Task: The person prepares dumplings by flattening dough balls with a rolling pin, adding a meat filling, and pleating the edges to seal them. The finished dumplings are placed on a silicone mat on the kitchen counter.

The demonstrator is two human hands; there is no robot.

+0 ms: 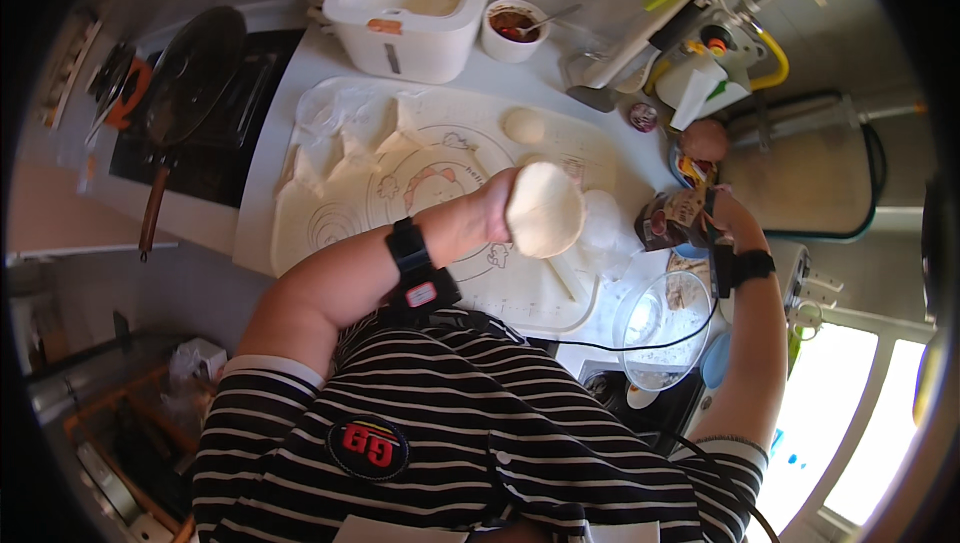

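A flattened round of pale dough (546, 210) rests in my left hand (498, 204), held above the printed baking mat (420, 258). My right hand (739, 219) is at the top edge of a brown printed packet (673, 217) on the right and seems to grip it; its fingertips are partly hidden. Another ball of dough (524, 125) lies on the far side of the mat. Near the dough in my left hand, a pale rolling pin (564, 277) lies on the mat, partly covered. A crumpled clear plastic bag (607, 231) sits between the mat and the packet.
Behind the mat stand a white lidded bin (412, 36) and a white bowl (511, 47) of dark red filling with a spoon. A glass bowl (664, 333) is at the near right. A lidded pan (191, 81) sits on the left hob. A black cable (637, 348) crosses before me.
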